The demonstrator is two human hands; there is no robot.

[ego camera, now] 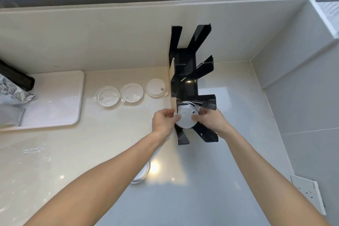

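On the pale glossy bench (110, 143), a round white plastic lid (185, 118) was pinched at its edges by the curled fingers of the left hand (163, 121) and right hand (211, 121), at the lowest slot of the tall black plastic rack (185, 86). Pushed in askew, it could have jammed against the prongs or tipped the rack towards the three round white lids (131, 92) beyond.

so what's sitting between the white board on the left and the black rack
Three round white lids lie in a row on the counter, as the head view shows.
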